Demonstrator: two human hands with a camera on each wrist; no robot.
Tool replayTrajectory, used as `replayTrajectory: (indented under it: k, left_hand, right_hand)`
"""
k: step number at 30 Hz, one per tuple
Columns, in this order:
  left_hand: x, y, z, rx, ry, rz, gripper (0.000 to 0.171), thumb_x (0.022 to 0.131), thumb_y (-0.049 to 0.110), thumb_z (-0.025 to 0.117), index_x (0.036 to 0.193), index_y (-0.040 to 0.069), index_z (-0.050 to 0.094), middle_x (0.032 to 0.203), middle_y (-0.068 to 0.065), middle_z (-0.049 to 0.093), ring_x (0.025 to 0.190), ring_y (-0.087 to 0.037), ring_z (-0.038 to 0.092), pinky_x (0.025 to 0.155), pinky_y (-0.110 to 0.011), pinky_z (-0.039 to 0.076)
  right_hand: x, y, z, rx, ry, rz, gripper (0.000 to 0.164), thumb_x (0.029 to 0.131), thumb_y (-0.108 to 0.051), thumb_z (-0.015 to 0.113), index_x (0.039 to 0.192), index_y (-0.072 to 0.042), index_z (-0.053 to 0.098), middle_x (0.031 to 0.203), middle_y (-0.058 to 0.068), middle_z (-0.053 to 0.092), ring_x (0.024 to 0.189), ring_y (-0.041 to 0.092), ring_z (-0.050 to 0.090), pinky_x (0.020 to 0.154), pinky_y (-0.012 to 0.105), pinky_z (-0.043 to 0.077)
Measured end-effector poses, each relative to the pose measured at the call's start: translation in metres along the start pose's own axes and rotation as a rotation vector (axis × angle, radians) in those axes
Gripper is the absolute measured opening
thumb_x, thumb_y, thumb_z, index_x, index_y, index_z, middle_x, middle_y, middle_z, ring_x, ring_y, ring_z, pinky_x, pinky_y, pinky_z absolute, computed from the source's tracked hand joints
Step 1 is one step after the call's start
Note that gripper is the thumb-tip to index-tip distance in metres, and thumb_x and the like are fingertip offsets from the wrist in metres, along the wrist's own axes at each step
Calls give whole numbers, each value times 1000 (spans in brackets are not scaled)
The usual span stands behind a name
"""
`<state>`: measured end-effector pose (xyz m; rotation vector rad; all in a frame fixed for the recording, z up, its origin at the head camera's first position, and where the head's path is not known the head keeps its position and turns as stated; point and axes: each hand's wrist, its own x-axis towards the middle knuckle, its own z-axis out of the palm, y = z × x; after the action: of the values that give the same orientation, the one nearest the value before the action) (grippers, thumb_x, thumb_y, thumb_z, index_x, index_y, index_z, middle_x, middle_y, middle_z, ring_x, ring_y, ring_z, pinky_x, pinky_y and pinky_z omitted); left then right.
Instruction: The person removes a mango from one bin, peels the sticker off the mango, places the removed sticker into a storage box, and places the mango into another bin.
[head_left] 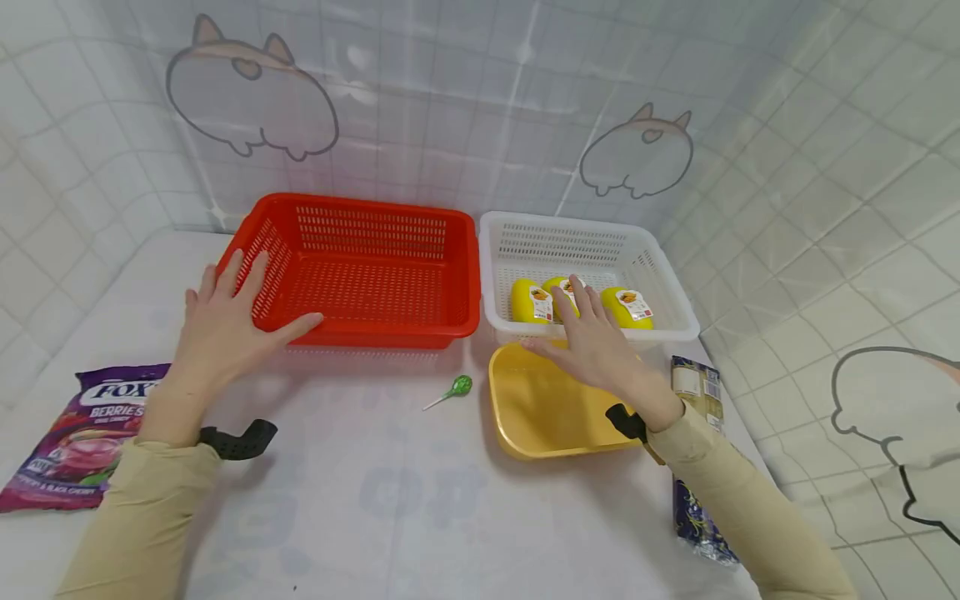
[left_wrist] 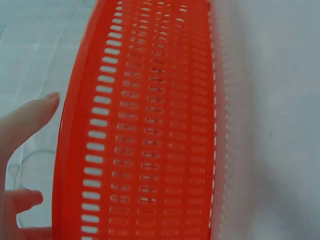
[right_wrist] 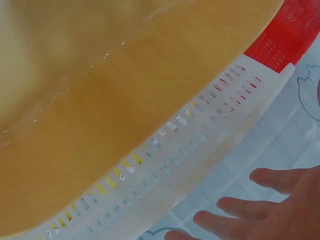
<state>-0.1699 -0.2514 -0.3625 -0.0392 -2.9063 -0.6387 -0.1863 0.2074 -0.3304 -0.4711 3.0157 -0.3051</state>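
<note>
My left hand (head_left: pixel 222 329), fingers spread, hovers over the near left corner of a red slotted basket (head_left: pixel 367 287). In the left wrist view its thumb and fingers show beyond the red basket's rim (left_wrist: pixel 75 125), holding nothing. With fingers stretched out, my right hand (head_left: pixel 596 350) is above the far edge of a yellow basin (head_left: pixel 525 417) and the near rim of a white slotted basket (head_left: pixel 493 279). Inside the white basket are three rounded yellow items (head_left: pixel 527 302) with white labels, one partly hidden behind my fingers. The right wrist view shows these fingers apart and bare.
A green-wrapped lollipop (head_left: pixel 461 385) lies between the red basket and the basin. At the left is a purple candy bag (head_left: pixel 93 442). Dark blue and gold packaging (head_left: pixel 693 517) lies at the right, partly under my right forearm. Tiled-pattern sheeting stands behind the baskets.
</note>
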Motion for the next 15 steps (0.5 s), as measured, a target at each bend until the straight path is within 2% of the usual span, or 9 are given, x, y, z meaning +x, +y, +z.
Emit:
replayTrajectory:
  k: [3,6,9,13,15]
  left_hand:
    - [-1,-7,-2,-59,14,-18,113,83,68,63,162,15,1,168,-16,-6,148,-54,-8,108,-81,-1]
    - [-3,-15,-5,-125,2,-52,114,83,65,67,162,20,-1,168,-14,-8,150,-51,-11,104,-84,10]
    - [-4,-24,-8,-209,-15,-79,114,82,61,71,161,27,-4,168,-12,-10,151,-48,-7,97,-85,22]
    - [-3,-34,-10,-303,-28,-82,118,80,56,76,160,32,-7,168,-11,-12,151,-48,-2,98,-83,24]
    - [-2,-38,-10,-328,-42,-81,120,80,54,77,160,31,-9,168,-10,-14,151,-48,-3,101,-83,21]
  right_hand:
    - [3,-1,-3,41,7,-10,100,90,-69,56,160,-9,20,166,21,8,150,46,15,121,62,18]
    - [7,-1,-7,108,1,-10,97,89,-65,61,158,-9,24,165,20,16,146,47,27,117,63,27]
    - [11,1,-15,184,-20,-9,92,89,-61,64,156,-8,31,162,19,25,144,42,34,116,59,32]
    - [19,6,-28,275,-83,1,82,91,-54,66,153,-9,37,158,16,34,140,39,39,114,57,36]
    - [23,9,-34,299,-127,-7,79,92,-50,68,152,-8,39,157,17,37,138,40,41,112,57,38]
